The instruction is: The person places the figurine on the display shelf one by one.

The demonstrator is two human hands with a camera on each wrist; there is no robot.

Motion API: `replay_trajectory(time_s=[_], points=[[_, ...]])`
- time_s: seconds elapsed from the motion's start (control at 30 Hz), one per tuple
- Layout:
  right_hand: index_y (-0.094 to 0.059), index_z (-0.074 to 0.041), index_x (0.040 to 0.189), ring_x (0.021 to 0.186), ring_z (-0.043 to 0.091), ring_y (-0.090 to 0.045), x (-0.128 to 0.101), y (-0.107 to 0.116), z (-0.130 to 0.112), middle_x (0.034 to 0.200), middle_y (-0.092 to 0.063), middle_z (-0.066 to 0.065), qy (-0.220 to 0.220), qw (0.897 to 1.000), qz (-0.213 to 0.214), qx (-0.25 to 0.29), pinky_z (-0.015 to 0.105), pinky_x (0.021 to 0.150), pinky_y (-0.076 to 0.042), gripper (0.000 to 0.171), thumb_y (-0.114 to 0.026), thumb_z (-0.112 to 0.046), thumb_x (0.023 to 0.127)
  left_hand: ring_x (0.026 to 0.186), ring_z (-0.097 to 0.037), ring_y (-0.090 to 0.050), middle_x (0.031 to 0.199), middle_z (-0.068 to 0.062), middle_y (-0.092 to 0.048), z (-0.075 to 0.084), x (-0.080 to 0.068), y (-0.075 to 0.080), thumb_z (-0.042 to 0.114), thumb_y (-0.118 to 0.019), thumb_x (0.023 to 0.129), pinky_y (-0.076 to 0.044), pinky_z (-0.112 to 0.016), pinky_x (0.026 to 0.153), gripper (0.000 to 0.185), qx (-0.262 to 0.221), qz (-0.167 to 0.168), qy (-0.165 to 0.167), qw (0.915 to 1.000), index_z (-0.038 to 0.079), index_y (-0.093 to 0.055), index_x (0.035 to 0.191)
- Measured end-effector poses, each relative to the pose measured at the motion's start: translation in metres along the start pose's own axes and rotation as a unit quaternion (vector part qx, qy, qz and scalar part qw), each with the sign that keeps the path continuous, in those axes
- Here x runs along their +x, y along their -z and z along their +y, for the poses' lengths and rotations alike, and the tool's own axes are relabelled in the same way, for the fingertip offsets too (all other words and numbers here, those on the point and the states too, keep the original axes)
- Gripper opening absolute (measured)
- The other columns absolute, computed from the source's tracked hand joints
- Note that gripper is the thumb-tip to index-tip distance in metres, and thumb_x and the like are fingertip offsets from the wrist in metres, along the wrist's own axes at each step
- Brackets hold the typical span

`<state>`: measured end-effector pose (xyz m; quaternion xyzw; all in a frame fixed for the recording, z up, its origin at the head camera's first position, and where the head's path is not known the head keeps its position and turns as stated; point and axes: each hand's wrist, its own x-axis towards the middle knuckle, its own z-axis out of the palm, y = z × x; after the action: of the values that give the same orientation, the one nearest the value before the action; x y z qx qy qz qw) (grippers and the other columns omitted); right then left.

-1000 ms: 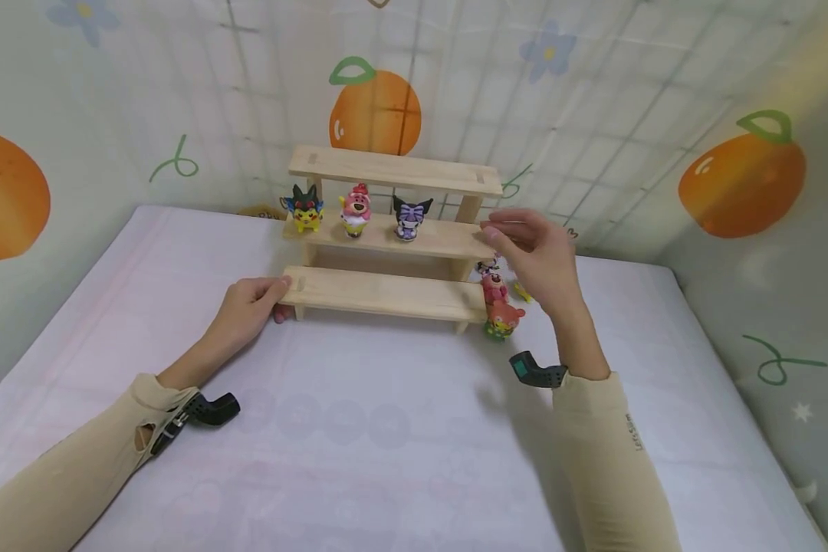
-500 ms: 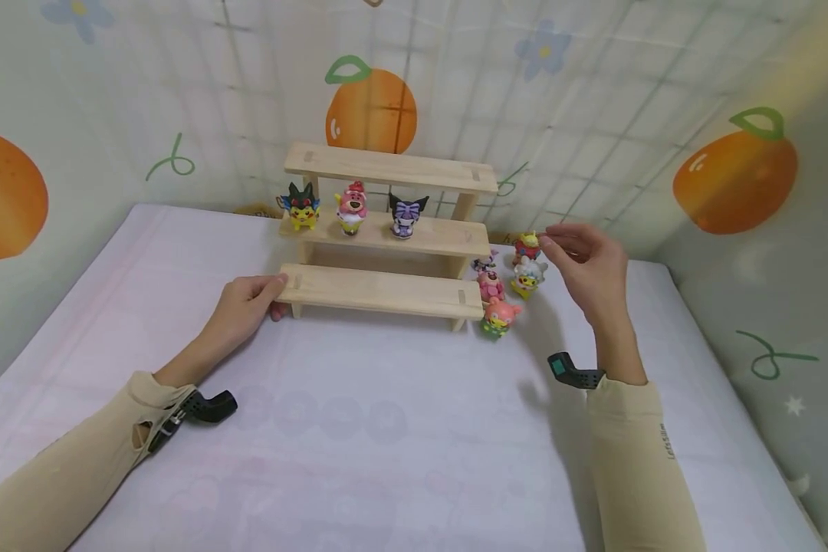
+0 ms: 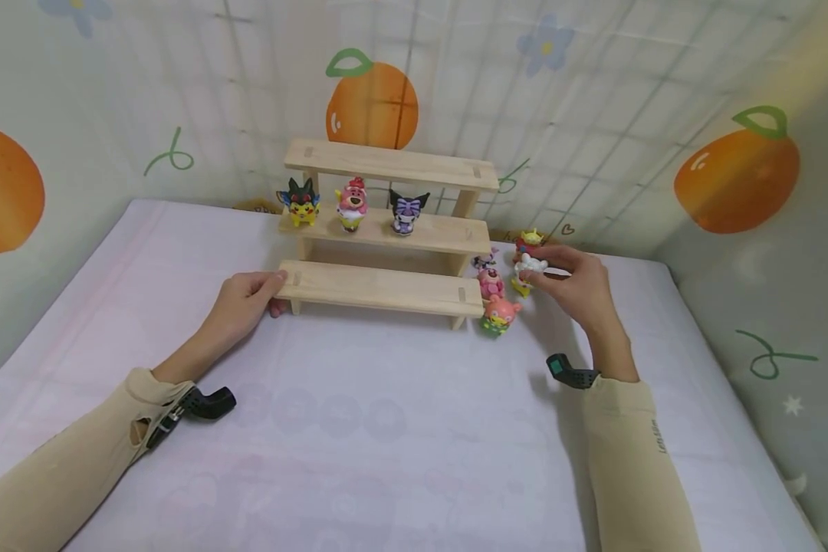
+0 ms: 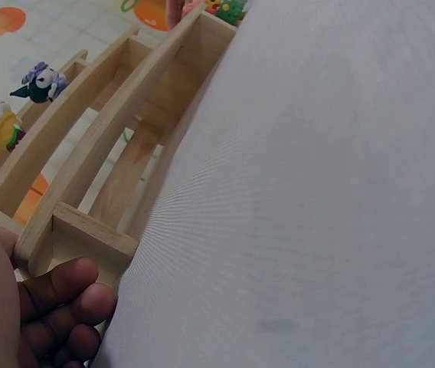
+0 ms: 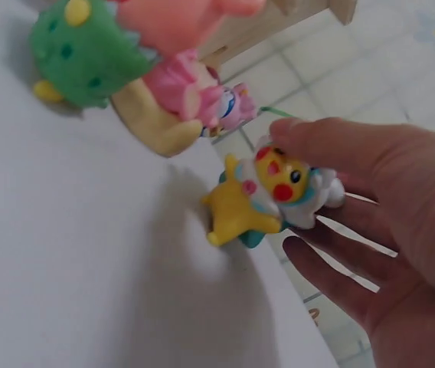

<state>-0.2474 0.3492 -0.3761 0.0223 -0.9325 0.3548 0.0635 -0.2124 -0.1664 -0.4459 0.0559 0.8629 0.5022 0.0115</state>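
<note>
Your left hand rests at the left end of the lowest step of the wooden shelf; the thumb lies on top of the board and the fingers curl under its end, so the hand grips the shelf. The shelf's long axis runs left to right across the white table, with its three steps rising toward the wall.

On the middle step, three figures stand in a row toward the left: a yellow-and-black figure, a pink bear figure and a purple-and-black figure.

Off the right end of the shelf, a cluster of loose figures stands on the table. A pink-and-green figure is nearest you, just beside the right leg of the lowest step, with a pink figure behind it.

Your right hand is at the far right of this cluster. Its thumb and fingertips pinch the yellow figure with the white hood, which stands on the table and leans slightly. This figure lies to the right of the shelf. Your right hand is the nearer hand; your left hand is well apart from it, at the opposite end of the shelf.
</note>
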Motion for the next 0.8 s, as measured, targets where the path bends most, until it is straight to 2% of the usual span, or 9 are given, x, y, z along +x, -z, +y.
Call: replay_trajectory(time_s=[0.1,0.27,0.43,0.6,0.8], points=[[-0.067,-0.005,0.135,0.127,0.033,-0.063,0.001,-0.003,0.003,0.140,-0.065,0.017,-0.008,1.000,-0.016,-0.006,0.048,0.104,-0.053,0.054,-0.083,-0.036,0.092,0.077,-0.021,-0.057,0.075,-0.007,-0.069,-0.001,0.000,0.000,0.047,-0.047,0.111,-0.042,-0.030,0.074,0.054,-0.003,0.000,0.000,1.0000,0.002,-0.075,0.100],[-0.064,-0.006,0.139,0.122,0.034,-0.066,0.001,-0.005,0.010,0.135,-0.067,0.021,-0.008,0.999,-0.036,-0.016,0.047,0.101,-0.054,0.056,-0.084,-0.030,0.092,0.077,-0.021,-0.056,0.076,-0.007,-0.068,0.000,-0.002,-0.001,0.046,-0.047,0.112,-0.042,-0.030,0.074,0.053,-0.010,-0.004,0.006,0.9999,0.001,-0.075,0.102],[-0.061,-0.004,0.141,0.123,0.041,-0.066,0.000,-0.007,0.011,0.138,-0.064,0.022,-0.012,0.998,-0.057,-0.025,0.053,0.103,-0.053,0.058,-0.084,-0.027,0.093,0.077,-0.022,-0.056,0.076,-0.007,-0.068,0.000,-0.003,-0.001,0.045,-0.048,0.112,-0.042,-0.030,0.073,0.052,-0.011,-0.001,0.012,0.9999,0.001,-0.075,0.105],[-0.059,-0.003,0.141,0.125,0.045,-0.064,0.001,-0.007,0.010,0.141,-0.061,0.023,-0.011,0.998,-0.061,-0.031,0.056,0.104,-0.052,0.059,-0.084,-0.026,0.092,0.078,-0.023,-0.057,0.078,-0.008,-0.068,0.000,-0.002,-0.001,0.046,-0.048,0.112,-0.043,-0.031,0.074,0.053,-0.010,-0.001,0.011,0.9999,0.001,-0.075,0.106],[-0.058,-0.005,0.143,0.127,0.043,-0.064,0.003,-0.008,0.010,0.141,-0.061,0.021,-0.011,0.997,-0.070,-0.035,0.057,0.105,-0.052,0.061,-0.084,-0.024,0.092,0.079,-0.024,-0.057,0.078,-0.009,-0.068,0.000,0.000,0.000,0.047,-0.047,0.112,-0.043,-0.032,0.075,0.053,-0.009,0.000,0.008,0.9999,0.001,-0.075,0.106]])
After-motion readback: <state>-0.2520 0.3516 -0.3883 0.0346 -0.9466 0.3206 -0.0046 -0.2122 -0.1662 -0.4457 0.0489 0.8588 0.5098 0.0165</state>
